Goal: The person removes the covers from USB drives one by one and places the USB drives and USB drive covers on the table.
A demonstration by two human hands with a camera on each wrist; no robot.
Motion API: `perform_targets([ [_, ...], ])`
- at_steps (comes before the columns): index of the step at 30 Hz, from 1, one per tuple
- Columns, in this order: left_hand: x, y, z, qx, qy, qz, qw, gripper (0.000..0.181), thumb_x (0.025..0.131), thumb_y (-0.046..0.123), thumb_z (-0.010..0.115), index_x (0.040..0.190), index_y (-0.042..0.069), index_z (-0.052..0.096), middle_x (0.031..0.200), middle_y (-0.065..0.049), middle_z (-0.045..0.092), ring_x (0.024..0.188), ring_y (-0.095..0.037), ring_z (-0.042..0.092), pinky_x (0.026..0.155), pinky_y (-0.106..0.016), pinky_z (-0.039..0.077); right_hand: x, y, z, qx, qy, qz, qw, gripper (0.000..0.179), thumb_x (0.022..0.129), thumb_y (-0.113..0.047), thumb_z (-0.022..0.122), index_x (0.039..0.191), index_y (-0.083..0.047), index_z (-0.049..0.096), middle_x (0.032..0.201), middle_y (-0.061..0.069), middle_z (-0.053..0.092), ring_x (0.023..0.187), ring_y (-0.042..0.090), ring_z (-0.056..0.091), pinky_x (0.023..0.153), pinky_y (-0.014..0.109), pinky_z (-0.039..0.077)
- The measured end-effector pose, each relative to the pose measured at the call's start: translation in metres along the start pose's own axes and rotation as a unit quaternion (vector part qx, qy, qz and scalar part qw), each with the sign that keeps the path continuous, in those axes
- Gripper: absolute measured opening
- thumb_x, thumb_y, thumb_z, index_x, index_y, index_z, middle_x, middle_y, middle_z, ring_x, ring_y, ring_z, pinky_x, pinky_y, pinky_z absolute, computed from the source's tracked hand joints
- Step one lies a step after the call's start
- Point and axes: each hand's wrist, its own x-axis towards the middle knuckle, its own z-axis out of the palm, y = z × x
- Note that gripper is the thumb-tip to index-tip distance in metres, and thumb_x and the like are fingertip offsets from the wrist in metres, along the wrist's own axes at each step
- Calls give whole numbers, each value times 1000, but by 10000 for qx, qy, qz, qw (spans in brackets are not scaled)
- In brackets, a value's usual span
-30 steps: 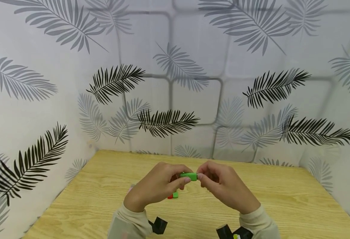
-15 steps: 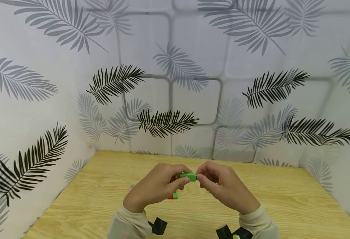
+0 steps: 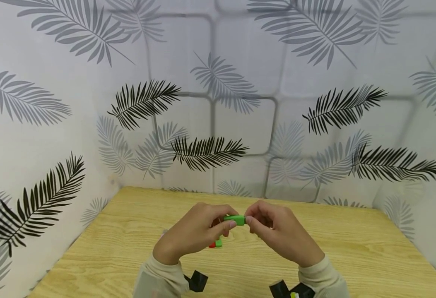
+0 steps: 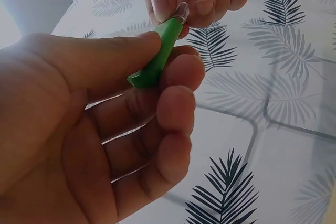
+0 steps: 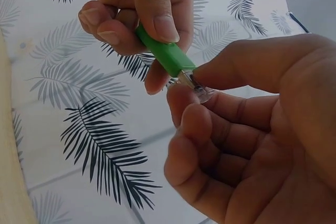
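Observation:
Held up over the table is a small green bar-shaped piece [image 3: 238, 220] with a clear tip [image 5: 203, 94]. My left hand [image 3: 195, 231] pinches its green body between thumb and index finger. At the other end, my right hand [image 3: 283, 231] pinches the clear tip with thumb and fingertips. In the right wrist view, a thin dark and light strip shows inside the tip, where it meets the green body. The left wrist view shows the green body [image 4: 165, 45] slanting up from the left fingers toward the right hand. The other left fingers curl loosely below it.
On the wooden table [image 3: 348, 236], a small red and green item [image 3: 218, 243] lies partly behind my left hand. Something pale [image 3: 164, 233] peeks out by the left wrist. Black wrist mounts [image 3: 198, 281] hang near both sleeves. A leaf-patterned cloth [image 3: 218, 124] stands behind and around the table.

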Motion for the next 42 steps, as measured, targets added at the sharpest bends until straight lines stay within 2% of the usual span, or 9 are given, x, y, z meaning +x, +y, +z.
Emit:
perform_targets([
  [6,1,2,1,-105,-21,-26,9999,14,98,20,57,108,13,65,71,9,59,50,-4,50,48,-22,45,1,1,1,-103,300,-81,9995,6,97,-17,60,94,-15,65,72,-7,60,54,6,51,48,24,43],
  [13,1,1,0,29,31,23,10000,13,98,21,57,107,15,66,71,10,59,49,-3,49,50,-22,45,1,1,1,-69,117,-186,9997,5,97,-17,60,95,-15,65,73,-7,59,55,6,51,49,24,44],
  [20,3,2,1,-42,47,131,9999,13,99,22,56,106,15,65,70,10,59,48,-4,48,49,-22,45,3,-1,0,-192,452,-302,9983,6,97,-14,60,94,-15,65,72,-7,60,58,6,54,52,26,47],
  [28,3,2,1,-33,-51,69,10000,14,99,22,57,105,14,67,68,10,58,44,-5,47,50,-22,46,1,4,0,-36,11,-273,9996,7,97,-15,59,93,-16,64,71,-7,57,55,6,49,49,25,44],
  [36,3,1,3,-152,1,84,9998,12,99,22,55,103,15,64,67,9,58,43,-4,44,47,-21,42,2,3,1,-169,344,-257,9989,6,97,-17,60,94,-17,65,72,-7,59,56,7,51,50,25,45],
  [42,2,0,3,-107,-29,65,9999,14,99,22,56,106,15,66,68,10,58,44,-5,46,49,-22,44,1,3,0,-43,58,-133,9999,5,96,-16,60,93,-17,64,71,-7,58,55,6,50,49,25,44],
])
